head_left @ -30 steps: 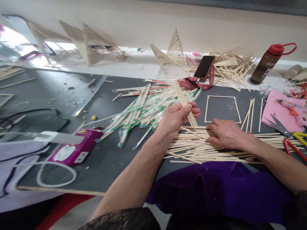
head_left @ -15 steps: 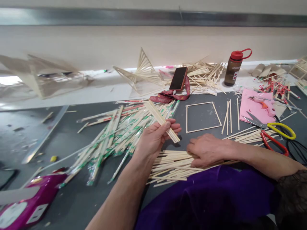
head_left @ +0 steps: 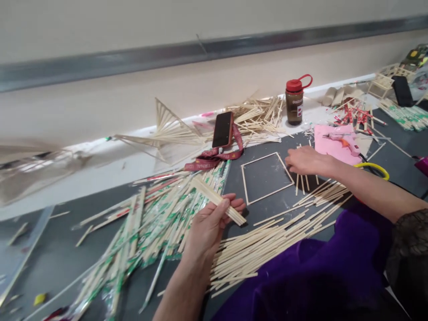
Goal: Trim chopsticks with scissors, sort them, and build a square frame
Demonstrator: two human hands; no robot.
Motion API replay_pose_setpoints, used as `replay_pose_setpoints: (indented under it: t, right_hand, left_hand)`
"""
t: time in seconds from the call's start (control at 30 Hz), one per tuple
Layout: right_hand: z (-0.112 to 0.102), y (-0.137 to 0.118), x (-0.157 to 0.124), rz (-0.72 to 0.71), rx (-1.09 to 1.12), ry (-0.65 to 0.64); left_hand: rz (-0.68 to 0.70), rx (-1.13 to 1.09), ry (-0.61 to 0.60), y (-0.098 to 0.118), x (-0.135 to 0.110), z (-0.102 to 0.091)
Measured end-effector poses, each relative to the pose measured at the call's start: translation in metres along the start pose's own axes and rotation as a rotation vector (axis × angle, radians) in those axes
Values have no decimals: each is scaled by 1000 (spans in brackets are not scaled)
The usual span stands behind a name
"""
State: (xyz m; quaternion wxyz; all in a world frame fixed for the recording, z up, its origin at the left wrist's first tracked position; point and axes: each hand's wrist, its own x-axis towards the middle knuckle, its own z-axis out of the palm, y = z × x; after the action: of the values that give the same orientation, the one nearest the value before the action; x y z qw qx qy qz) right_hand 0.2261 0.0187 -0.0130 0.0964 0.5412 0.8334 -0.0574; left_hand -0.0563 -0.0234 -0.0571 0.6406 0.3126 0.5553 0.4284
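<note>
My left hand (head_left: 217, 215) is closed around a bundle of pale wooden chopsticks (head_left: 211, 194), pinned under the thumb and pointing up to the left. My right hand (head_left: 302, 161) has its fingers curled over a few separate chopsticks (head_left: 303, 185) lying on the dark table; whatever is in its grip is hidden. Just left of that hand lies a four-sided frame of thin sticks (head_left: 245, 185). Below both hands spreads a loose layer of bare chopsticks (head_left: 254, 254). Many wrapped chopsticks (head_left: 157, 223) in green-printed plastic sit beside my left hand.
A phone (head_left: 222, 129) on a red lanyard (head_left: 214, 157) lies behind the frame. Farther back are a stick pile (head_left: 257, 113), a red-capped bottle (head_left: 294, 104) and a fan-shaped stick model (head_left: 163, 129). A glue gun (head_left: 344, 140) rests on pink paper (head_left: 323, 147) at right.
My right hand has left the loose chopsticks in front and moved up and away to the few separate ones beside the frame. My left hand keeps its bundle. The view has turned right.
</note>
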Motion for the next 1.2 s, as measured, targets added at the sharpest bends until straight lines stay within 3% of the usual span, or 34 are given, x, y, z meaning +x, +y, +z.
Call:
replay_pose_setpoints:
  t: [0.23,0.4,0.43,0.63,0.77,0.87,0.97,1.2]
  right_hand:
    - [31,31,-8,-3,-77,-8]
    - [16,29,-3,-17,-51,46]
    - [10,22,-1,-39,6,80]
    - [-29,-41,22,-331,838,296]
    - [-39,-60,40,-429,1052,338]
    - [-43,-57,45,-468,1066,375]
    - [-45,-48,48,-477,945,422]
    - [-20,-33,68,-396,774,335]
  left_hand:
    - [-2,-46,-55,-3,-1,0]
    - [-13,-42,-117,1,0,4]
    - [-12,-31,-137,2,0,6]
    - [76,133,-315,12,7,21]
    - [249,327,-454,20,20,32]
    - [370,463,-450,26,36,39]
    - [453,535,-400,25,56,45]
    - [390,549,-356,1,87,54]
